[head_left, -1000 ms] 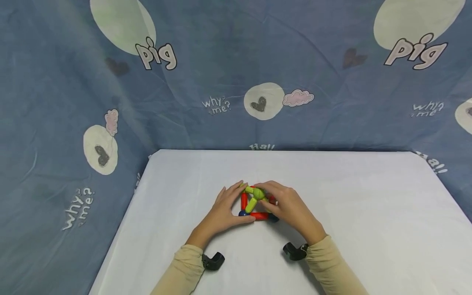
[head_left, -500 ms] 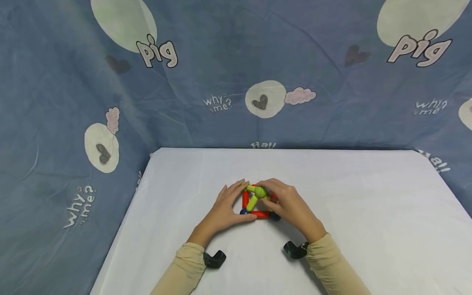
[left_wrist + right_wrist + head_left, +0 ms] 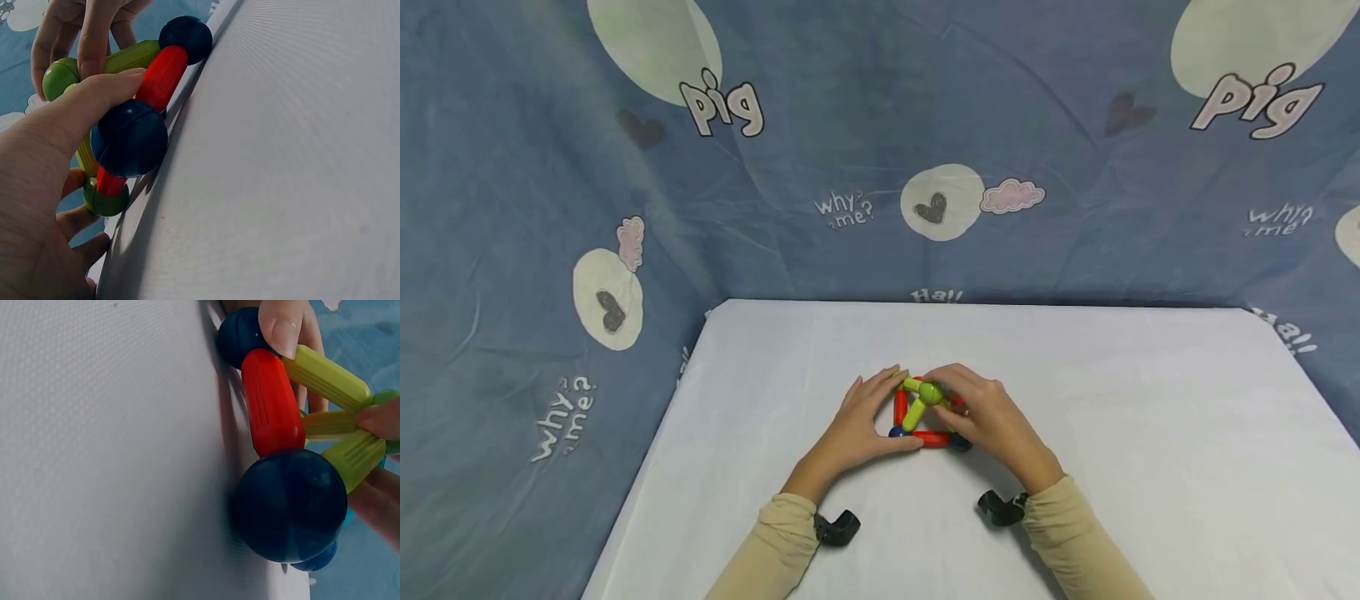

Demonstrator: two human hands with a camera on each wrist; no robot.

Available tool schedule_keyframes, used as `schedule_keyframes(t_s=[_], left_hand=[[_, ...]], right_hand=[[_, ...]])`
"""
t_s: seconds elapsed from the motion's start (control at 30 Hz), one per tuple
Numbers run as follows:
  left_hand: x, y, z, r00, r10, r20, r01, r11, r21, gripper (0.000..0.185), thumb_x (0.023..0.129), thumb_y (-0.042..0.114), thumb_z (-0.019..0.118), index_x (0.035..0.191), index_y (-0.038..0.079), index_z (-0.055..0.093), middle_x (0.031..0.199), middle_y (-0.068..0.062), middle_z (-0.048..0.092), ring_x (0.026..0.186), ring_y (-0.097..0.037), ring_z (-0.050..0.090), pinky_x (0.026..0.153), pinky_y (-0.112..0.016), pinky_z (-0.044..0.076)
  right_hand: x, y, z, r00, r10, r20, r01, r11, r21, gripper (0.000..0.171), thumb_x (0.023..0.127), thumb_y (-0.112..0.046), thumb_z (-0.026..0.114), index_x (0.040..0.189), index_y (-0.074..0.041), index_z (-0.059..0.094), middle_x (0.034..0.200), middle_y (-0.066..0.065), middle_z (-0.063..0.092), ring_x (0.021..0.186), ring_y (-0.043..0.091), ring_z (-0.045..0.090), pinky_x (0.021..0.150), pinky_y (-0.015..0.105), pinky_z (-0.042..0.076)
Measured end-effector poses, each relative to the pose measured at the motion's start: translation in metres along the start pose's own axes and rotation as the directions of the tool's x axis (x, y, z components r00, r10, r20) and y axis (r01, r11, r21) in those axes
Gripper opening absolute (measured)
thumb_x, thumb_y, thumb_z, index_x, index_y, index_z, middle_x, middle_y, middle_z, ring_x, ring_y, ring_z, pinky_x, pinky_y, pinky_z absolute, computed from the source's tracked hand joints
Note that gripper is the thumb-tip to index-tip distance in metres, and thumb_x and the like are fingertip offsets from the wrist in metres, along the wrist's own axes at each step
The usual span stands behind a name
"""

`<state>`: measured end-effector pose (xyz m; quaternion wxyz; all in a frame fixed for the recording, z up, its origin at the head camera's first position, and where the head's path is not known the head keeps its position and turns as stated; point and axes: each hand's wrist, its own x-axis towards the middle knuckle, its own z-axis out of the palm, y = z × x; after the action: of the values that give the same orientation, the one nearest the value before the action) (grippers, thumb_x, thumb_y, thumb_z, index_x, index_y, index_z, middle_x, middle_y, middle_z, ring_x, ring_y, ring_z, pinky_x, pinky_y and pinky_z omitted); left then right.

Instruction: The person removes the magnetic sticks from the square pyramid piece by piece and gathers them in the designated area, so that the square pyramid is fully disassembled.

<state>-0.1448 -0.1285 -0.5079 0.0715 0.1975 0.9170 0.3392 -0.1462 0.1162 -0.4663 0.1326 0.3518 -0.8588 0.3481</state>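
Note:
A small pyramid of ball-and-stick building toys stands on the white table. Red rods (image 3: pixel 932 439) form its base, with dark blue balls (image 3: pixel 290 505) and one green ball (image 3: pixel 105 199) at the corners. Yellow-green rods (image 3: pixel 331 378) slope up to a green ball (image 3: pixel 930 393) at the top. My left hand (image 3: pixel 844 435) holds the base from the left, thumb along the near red rod beside a blue ball (image 3: pixel 129 139), fingers around the far left corner. From the right, my right hand (image 3: pixel 988 418) pinches the top green ball between thumb and fingers; its palm hides part of the right side.
The white tabletop (image 3: pixel 1150 433) runs to a blue printed cloth (image 3: pixel 850 125) at the back and left. Black wrist cameras (image 3: pixel 837 528) sit on both wrists, close above the table.

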Motion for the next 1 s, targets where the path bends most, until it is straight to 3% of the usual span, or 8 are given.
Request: schedule_keyframes(t_s=[0.2, 0.5, 1.0], left_hand=[[-0.0008, -0.0002, 0.0001, 1.000, 0.004, 0.000, -0.004, 1.000, 0.014, 0.102, 0.079, 0.068, 0.079, 0.162, 0.032, 0.032, 0.170, 0.009, 0.028, 0.160, -0.017, 0.023, 0.131, -0.051, 0.004], [0.0004, -0.0002, -0.0003, 1.000, -0.003, -0.011, 0.003, 1.000, 0.016, 0.101, 0.079, 0.066, 0.080, 0.162, 0.033, 0.033, 0.170, 0.009, 0.029, 0.159, -0.017, 0.024, 0.131, -0.051, 0.005], [-0.0001, -0.0005, 0.0027, 1.000, -0.015, -0.018, 0.015, 1.000, 0.023, 0.101, 0.077, 0.068, 0.080, 0.161, 0.034, 0.034, 0.169, 0.010, 0.031, 0.160, -0.019, 0.024, 0.131, -0.050, 0.006]], right_hand=[[-0.0012, -0.0025, 0.0004, 1.000, -0.022, -0.013, 0.020, 0.993, -0.119, 0.044, 0.087, -0.013, 0.084, 0.127, -0.017, 0.066, 0.122, -0.001, 0.071, 0.070, 0.013, 0.067, 0.064, 0.026, 0.056], [0.0001, -0.0044, -0.0016, 0.996, -0.090, -0.029, 0.079, 0.960, -0.268, 0.050, 0.081, -0.016, 0.089, 0.126, -0.019, 0.067, 0.120, -0.002, 0.073, 0.071, 0.011, 0.074, 0.064, 0.028, 0.059], [-0.0006, -0.0052, -0.0012, 0.996, -0.084, -0.007, 0.081, 0.975, -0.207, 0.047, 0.083, -0.012, 0.087, 0.125, -0.014, 0.067, 0.119, 0.001, 0.071, 0.076, 0.013, 0.075, 0.073, 0.028, 0.062]])
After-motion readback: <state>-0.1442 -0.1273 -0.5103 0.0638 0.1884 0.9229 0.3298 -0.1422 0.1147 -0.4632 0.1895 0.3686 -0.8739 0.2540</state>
